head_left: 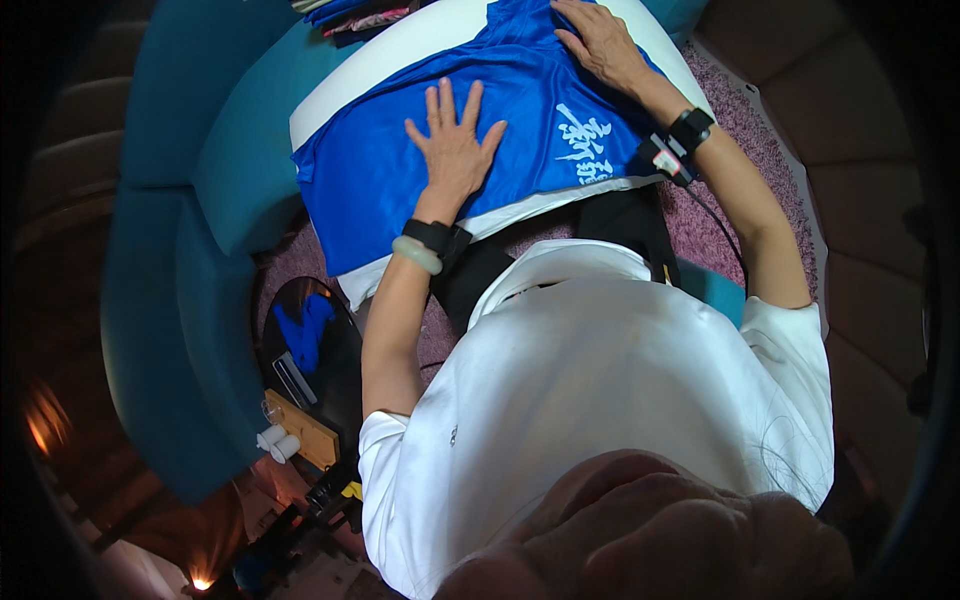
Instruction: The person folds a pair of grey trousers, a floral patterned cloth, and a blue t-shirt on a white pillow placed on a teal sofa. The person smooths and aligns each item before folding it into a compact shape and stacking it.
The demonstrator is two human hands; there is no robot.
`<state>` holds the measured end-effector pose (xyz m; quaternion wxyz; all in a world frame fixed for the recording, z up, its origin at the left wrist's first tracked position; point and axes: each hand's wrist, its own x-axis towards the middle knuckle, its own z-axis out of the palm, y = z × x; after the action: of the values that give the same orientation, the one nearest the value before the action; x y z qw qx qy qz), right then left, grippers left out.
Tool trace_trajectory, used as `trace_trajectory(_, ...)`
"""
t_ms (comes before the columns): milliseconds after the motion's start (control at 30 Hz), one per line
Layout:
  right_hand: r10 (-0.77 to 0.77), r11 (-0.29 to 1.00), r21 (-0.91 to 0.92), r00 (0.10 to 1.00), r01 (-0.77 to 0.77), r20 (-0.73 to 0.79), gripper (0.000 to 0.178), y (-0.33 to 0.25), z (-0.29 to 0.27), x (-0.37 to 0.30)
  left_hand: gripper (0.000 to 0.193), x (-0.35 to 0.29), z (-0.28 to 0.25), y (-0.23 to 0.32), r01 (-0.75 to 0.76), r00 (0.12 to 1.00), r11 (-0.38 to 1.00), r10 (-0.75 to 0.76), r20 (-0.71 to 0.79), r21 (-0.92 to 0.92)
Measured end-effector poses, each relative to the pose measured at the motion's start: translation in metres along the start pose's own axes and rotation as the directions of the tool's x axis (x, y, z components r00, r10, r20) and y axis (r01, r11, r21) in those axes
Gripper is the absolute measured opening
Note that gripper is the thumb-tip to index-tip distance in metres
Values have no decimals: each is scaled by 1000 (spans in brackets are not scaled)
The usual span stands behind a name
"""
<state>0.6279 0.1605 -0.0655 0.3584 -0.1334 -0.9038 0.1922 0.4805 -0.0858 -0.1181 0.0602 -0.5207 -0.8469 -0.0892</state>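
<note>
A shiny blue shirt (390, 190) with a white print is spread over a white padded surface (318, 108) in front of me. My left hand (455, 155) lies palm down on the middle of the fabric, its fingers spread apart. Further off to the right, my right hand (603, 45) rests at the shirt's far right part with fingers stretched out and thumb apart; its fingertips come close to the picture's top edge. I see nothing held in either hand. The far end of the shirt runs out of view.
A teal sofa (160, 300) curves along the left. Folded clothes (365, 20) are piled at the far edge. At lower left, a dark round table (335, 375) carries a blue cloth (303, 330) and a wooden tray (300, 430) near white cups (285, 447). Purple carpet (705, 225) lies to the right.
</note>
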Motion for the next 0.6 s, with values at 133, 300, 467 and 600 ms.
trace_trajectory(133,-123,956,-216,938,200,325,37,6,-24,28,71,29,21,20,-120,989,992,123,-81,47)
trace_trajectory(300,-534,838,232,831,494,157,39,36,49,58,68,31,39,22,-113,986,991,120,-111,74)
trace_trajectory(467,-456,825,-47,714,563,532,24,51,87,83,68,31,47,22,-109,984,985,126,-128,134)
trace_trajectory(600,-622,647,-197,660,736,422,21,53,72,87,69,32,53,22,-98,985,982,118,-123,159)
